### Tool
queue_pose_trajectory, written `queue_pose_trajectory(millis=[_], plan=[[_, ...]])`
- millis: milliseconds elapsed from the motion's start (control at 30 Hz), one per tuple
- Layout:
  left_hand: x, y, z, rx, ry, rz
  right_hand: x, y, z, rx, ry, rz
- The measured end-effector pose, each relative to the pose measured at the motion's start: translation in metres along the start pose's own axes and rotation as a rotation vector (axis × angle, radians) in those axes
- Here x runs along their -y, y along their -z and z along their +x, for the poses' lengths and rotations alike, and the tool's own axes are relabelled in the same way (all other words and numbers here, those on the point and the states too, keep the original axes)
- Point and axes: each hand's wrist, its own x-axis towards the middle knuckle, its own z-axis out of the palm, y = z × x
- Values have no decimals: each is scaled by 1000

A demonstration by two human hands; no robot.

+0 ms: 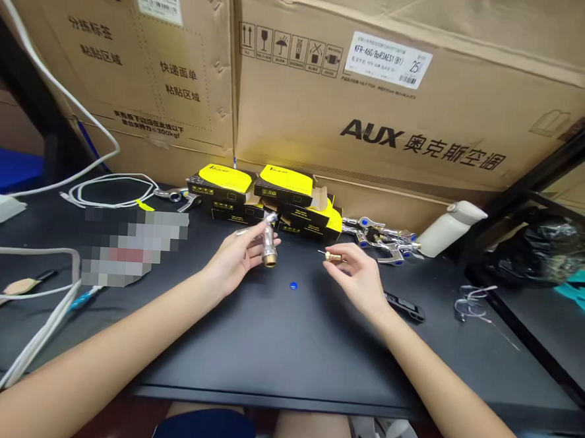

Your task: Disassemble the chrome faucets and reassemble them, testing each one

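My left hand is closed around a chrome faucet body, whose brass-coloured end points down toward the table. To its right, my right hand pinches a small brass valve cartridge with a thin pin sticking out toward the left. The two parts are apart, both held above the black table. Between the hands and slightly nearer to me, a small round blue cap lies on the table. My fingers cover part of both pieces.
Behind my hands are stacked yellow-and-black boxes. Several chrome faucets lie right of them, beside a white bottle. A black device sits by my right wrist. White cables run along the left. Large cartons stand behind.
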Motion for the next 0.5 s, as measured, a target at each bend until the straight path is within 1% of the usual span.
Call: queue_pose_trajectory(millis=[67, 133, 200, 333, 433, 500], plan=[[-1, 2, 4, -35, 32, -57, -8, -1, 3, 31, -149, 102], [-1, 2, 4, -52, 49, -86, -15, -3, 5, 28, -213, 143], [-1, 1, 2, -49, 56, -97, -18, -3, 6, 20, -186, 77], [1, -1, -1, -6, 44, -72, -18, 0, 6, 5, -64, -155], [4, 0, -1, 29, 26, -47, -17, 1, 5, 27, -58, -151], [5, 0, -1, 53, 47, -38, -18, 0, 5, 46, -67, -133]])
